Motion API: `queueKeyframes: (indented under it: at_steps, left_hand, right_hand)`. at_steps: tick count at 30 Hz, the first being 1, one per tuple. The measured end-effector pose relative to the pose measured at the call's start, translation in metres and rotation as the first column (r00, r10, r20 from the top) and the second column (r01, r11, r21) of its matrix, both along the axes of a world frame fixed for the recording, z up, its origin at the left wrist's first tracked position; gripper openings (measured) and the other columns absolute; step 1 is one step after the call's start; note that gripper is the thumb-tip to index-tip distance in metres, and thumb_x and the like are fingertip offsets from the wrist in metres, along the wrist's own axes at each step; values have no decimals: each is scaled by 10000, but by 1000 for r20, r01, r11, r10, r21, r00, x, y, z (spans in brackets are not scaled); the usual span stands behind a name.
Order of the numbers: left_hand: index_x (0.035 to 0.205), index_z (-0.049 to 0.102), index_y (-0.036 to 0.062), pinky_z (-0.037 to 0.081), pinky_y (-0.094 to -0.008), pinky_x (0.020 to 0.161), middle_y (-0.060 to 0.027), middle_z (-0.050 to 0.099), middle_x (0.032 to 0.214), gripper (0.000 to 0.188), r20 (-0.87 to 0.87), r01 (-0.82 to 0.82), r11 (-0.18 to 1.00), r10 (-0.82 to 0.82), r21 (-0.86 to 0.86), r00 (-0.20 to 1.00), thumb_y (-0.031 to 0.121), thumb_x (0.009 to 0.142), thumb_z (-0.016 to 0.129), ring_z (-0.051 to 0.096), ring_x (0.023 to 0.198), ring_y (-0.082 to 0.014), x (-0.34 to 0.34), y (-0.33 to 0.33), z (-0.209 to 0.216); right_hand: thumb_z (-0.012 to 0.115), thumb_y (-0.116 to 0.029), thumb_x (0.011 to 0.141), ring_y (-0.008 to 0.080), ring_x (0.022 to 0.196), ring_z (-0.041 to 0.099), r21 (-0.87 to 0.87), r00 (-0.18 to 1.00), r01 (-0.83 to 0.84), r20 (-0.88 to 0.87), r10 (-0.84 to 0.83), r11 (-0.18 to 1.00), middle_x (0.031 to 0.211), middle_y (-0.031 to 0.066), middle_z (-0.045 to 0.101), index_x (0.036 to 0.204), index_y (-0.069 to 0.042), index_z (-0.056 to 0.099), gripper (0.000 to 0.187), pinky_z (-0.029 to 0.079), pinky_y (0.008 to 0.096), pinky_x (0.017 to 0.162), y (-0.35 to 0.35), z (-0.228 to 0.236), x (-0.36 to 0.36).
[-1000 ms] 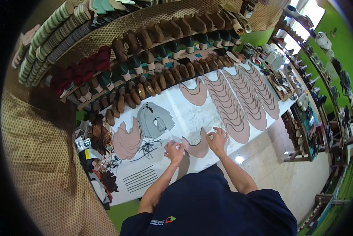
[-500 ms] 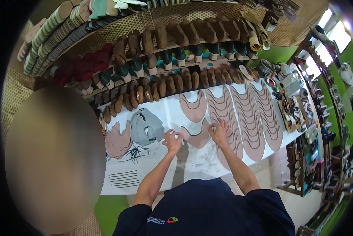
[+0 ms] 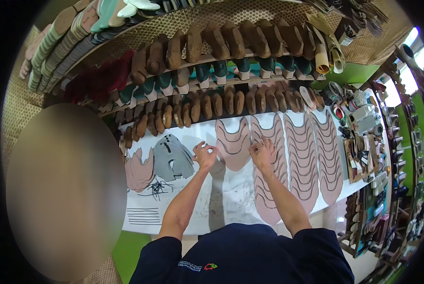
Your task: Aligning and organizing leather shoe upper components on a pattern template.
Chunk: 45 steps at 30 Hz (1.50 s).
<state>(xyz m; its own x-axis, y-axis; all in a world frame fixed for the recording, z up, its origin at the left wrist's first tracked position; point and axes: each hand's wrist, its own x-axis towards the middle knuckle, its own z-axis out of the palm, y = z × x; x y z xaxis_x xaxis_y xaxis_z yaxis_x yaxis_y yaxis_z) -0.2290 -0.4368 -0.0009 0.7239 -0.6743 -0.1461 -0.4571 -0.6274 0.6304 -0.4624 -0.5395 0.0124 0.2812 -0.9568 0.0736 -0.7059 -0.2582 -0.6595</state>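
Observation:
Between my hands on the white table lies a pink U-shaped shoe upper piece (image 3: 234,161) with a dark curved edge. It overlaps the lower part of a similar upper piece (image 3: 233,137) lying farther away. My left hand (image 3: 204,156) is closed in a pinch, thumb and forefinger meeting at the near piece's left tip. At the right tip, my right hand (image 3: 264,155) pinches too, its other fingers curled over the neighbouring column. Exactly how much of each tip is gripped is hidden by the fingers.
Columns of overlapping pink upper pieces (image 3: 301,161) lie to the right. On the left are grey pieces (image 3: 173,158), a pink stack (image 3: 140,173), tangled black strips (image 3: 156,189) and straight strips (image 3: 144,216). Wooden shoe lasts (image 3: 216,104) line the back; tools and bottles (image 3: 361,118) crowd the far right.
Both hands have slid the near pink upper piece away from me, so that it overlaps the farther one more. The view has also shifted slightly.

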Motion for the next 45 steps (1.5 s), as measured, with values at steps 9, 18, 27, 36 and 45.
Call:
queueKeyframes:
  at_steps: [9,18,27,36,45]
  left_hand:
    - [873,841,223,256,-701,1099,-76,571,1497,137,35,13,1000,-13,6,999,334,807,794,375,1468,-349,5,-25,-14]
    - [877,850,244,252,-684,1094,-56,558,1493,132,46,-15,998,12,58,999,339,806,793,353,1476,-324,7,-28,-20]
    - [872,841,241,224,-682,1101,-58,531,1517,127,34,-22,999,20,46,999,343,811,798,326,1490,-319,3,-34,-22]
    - [1187,788,248,262,-694,1080,-107,471,1570,360,245,-17,996,38,-85,969,319,835,772,344,1488,-358,-6,2,-33]
    - [1356,691,250,243,-609,1102,-109,457,1593,455,303,155,974,-99,-166,948,283,909,771,364,1482,-346,-58,119,-12]
  right_hand:
    - [806,-316,861,433,1499,329,-3,999,27,17,-27,1000,1556,173,519,962,-147,837,199,143,645,1200,-17,-15,6]
    - [794,-240,879,429,1497,353,5,996,57,-74,-56,998,1557,135,515,949,-125,819,136,154,678,1219,-15,-7,13]
    - [786,-266,893,420,1503,346,-91,987,48,-149,-61,995,1553,138,500,1121,-116,793,273,137,676,1226,-8,0,12]
    - [771,-339,914,338,1419,447,-227,932,-317,-255,258,921,1414,73,586,1160,-167,768,300,202,684,1206,45,5,21]
    - [783,-310,894,286,1336,493,-231,914,-367,-267,305,901,1280,50,617,1081,-164,788,237,213,673,1187,81,12,30]
